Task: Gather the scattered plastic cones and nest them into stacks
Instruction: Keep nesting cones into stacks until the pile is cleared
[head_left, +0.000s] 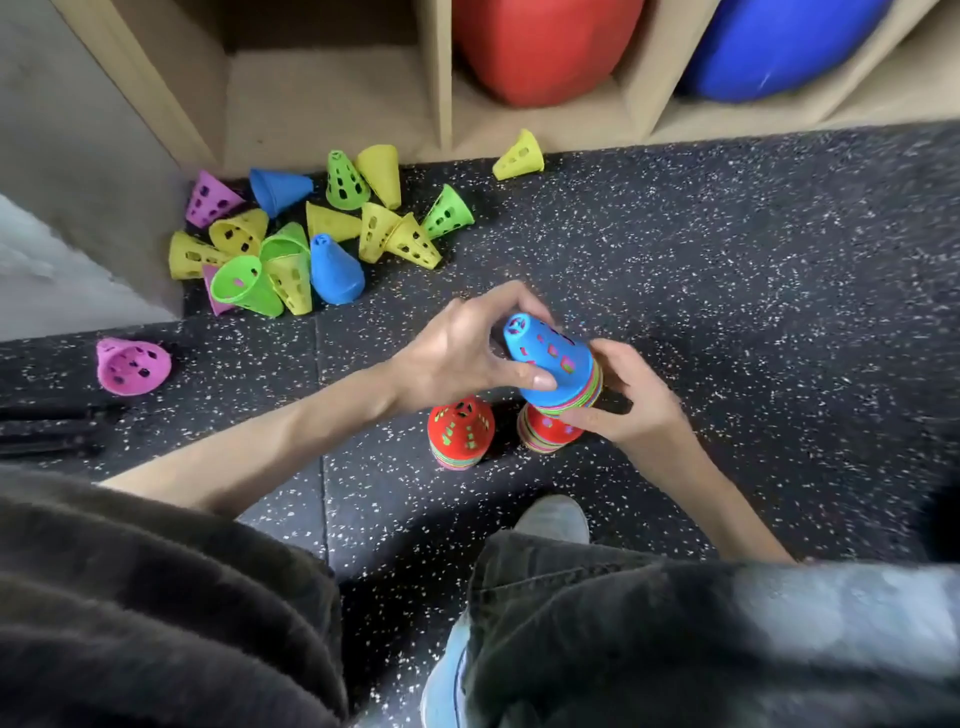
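Note:
A nested stack topped by a blue cone (551, 358) is held tilted above the speckled floor. My left hand (462, 353) grips its blue top from the left, thumb across the front. My right hand (631, 395) holds the stack's rims from the right. Directly under it stands a stack topped by a red cone (545, 431). A second red-topped stack (461, 431) stands just left of that. Several loose yellow, green, blue and purple cones lie in a pile (291, 244) at the upper left. A lone yellow cone (519, 156) lies by the shelf, and a purple cone (132, 365) lies at far left.
A wooden shelf unit (439, 78) runs along the back, holding a red ball (545, 47) and a blue ball (779, 47). A grey wall (78, 182) borders the left. My knee and shoe (556, 519) are near the front, and black rods (47, 431) lie at the left edge.

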